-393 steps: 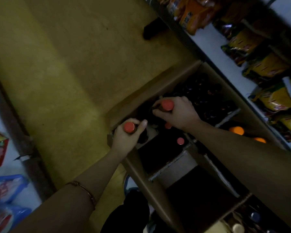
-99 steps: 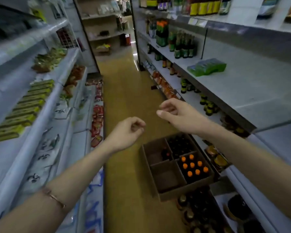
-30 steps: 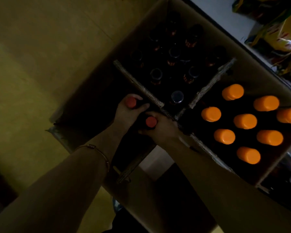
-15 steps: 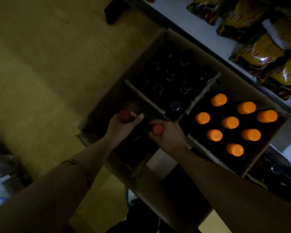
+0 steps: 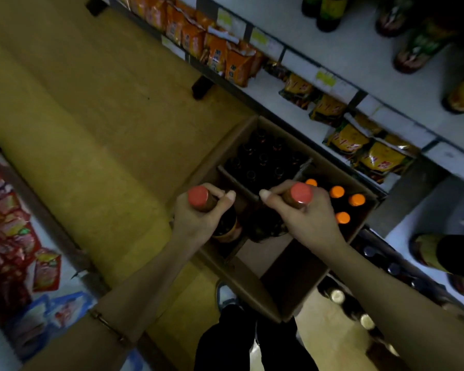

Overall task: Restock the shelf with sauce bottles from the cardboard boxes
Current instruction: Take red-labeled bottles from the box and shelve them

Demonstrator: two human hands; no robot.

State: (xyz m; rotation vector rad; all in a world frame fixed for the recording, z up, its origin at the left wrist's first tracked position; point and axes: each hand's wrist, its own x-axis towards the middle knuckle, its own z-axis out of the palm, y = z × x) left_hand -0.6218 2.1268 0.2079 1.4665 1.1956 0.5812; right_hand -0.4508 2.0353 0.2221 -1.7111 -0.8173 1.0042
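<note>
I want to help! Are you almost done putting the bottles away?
Not nearly. One section of the cardboard box already looks empty. The left hand and right hand each grip a red-capped bottle by the neck. Orange-capped bottles and dark-capped bottles wait in the box.

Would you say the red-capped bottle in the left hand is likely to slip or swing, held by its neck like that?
Probably some swing: the left hand grips the red-capped bottle only at the neck, its dark body hanging below. It looks full, so likely heavy. The surface seems smooth, perhaps slippery.
</note>
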